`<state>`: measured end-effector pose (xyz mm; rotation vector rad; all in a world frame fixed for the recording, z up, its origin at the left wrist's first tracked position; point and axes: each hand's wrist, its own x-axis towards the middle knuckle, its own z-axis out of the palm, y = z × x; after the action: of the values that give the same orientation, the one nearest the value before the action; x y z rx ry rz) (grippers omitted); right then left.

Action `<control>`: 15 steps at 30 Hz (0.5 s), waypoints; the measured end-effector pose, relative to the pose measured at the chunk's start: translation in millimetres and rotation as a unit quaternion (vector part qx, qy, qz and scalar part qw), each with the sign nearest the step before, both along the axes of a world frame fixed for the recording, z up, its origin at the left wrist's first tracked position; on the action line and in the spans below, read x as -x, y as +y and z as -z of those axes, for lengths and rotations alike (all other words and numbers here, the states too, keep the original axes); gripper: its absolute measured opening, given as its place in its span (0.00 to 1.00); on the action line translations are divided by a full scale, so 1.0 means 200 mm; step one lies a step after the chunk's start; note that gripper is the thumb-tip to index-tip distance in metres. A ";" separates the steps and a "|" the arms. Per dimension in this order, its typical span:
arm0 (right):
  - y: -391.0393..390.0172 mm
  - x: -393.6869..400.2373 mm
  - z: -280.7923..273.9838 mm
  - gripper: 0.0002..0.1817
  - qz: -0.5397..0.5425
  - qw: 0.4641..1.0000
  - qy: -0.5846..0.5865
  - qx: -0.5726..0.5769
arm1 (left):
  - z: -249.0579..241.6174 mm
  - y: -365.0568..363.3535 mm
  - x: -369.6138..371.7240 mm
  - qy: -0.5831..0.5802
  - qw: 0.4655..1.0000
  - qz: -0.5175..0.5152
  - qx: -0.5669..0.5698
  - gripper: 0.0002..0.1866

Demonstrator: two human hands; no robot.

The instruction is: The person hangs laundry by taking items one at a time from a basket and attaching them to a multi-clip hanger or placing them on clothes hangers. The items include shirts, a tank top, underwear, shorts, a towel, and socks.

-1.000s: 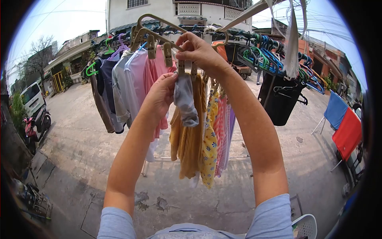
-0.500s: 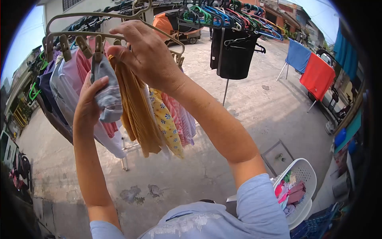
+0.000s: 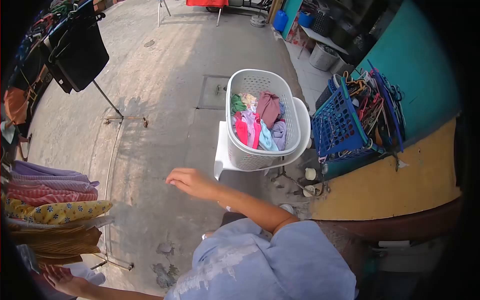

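My right hand [image 3: 192, 183] is in mid-air over the concrete, left of the laundry basket, holding nothing, its fingers loosely bent and slightly apart. At the lower left my left hand [image 3: 65, 281] has its fingers spread beside the hanging clothes, just below the mustard ribbed garment [image 3: 60, 242]. A yellow floral garment [image 3: 60, 211] and pink striped ones [image 3: 50, 192] hang above it. The white basket [image 3: 260, 159] stands on a white plastic chair [image 3: 222, 150] and holds a mauve cloth [image 3: 268, 109], a light blue one and several other small clothes.
A blue crate [image 3: 340, 125] full of hangers stands at the right by a teal wall [image 3: 430, 75]. Black cloth [image 3: 82, 55] hangs on a rack at the upper left, its stand's foot [image 3: 122, 119] on the ground. A yellow board [image 3: 385, 190] lies at the right.
The view has swung right and down towards the basket. My right hand has left the clip hanger and moved away from the clothes. My left hand no longer holds the grey cloth.
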<state>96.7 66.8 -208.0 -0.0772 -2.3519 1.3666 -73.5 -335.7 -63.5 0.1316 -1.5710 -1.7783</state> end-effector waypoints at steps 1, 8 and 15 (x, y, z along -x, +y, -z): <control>0.13 -0.12 0.01 0.07 0.035 0.999 -0.031 -0.008 | 0.07 -0.01 -0.02 -0.003 0.999 -0.039 0.017 0.23; 1.09 -0.80 0.31 0.10 0.405 0.896 -0.144 -0.116 | 0.24 0.35 -0.26 0.022 0.996 0.035 0.084 0.18; 1.45 -0.83 0.57 0.23 0.264 0.830 -0.456 -0.183 | -0.06 1.57 -0.83 0.136 0.887 0.437 0.063 0.16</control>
<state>262.3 357.2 -321.9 -1.4285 -2.9080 0.6112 93.3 -22.5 -50.5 -0.9973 -1.6394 -2.1918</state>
